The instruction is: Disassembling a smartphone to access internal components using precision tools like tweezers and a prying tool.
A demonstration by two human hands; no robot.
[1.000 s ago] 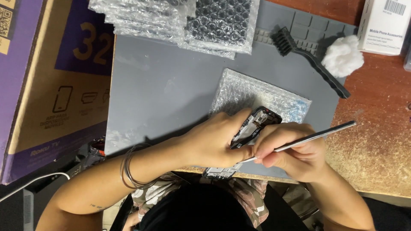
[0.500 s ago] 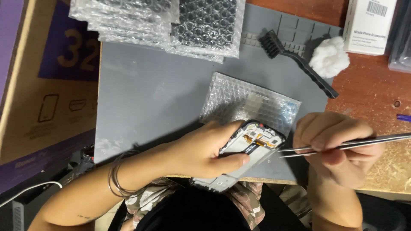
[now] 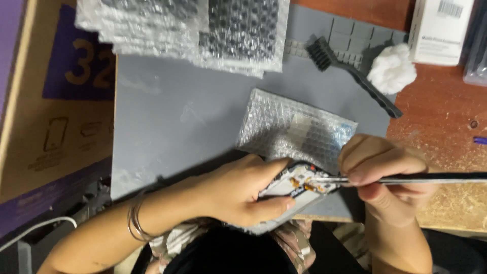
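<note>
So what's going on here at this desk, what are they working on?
A person is working on an opened phone at the near edge of a grey mat. The left hand grips the phone, whose exposed insides face up, while the right hand holds thin metal tweezers with the tips at the phone's upper end. A bubble-wrap pouch lies just behind, with a black brush and a cotton ball farther back.

One phone (image 3: 297, 189), one brush (image 3: 350, 76), perhaps three bubble-wrap bags (image 3: 294, 127).
</note>
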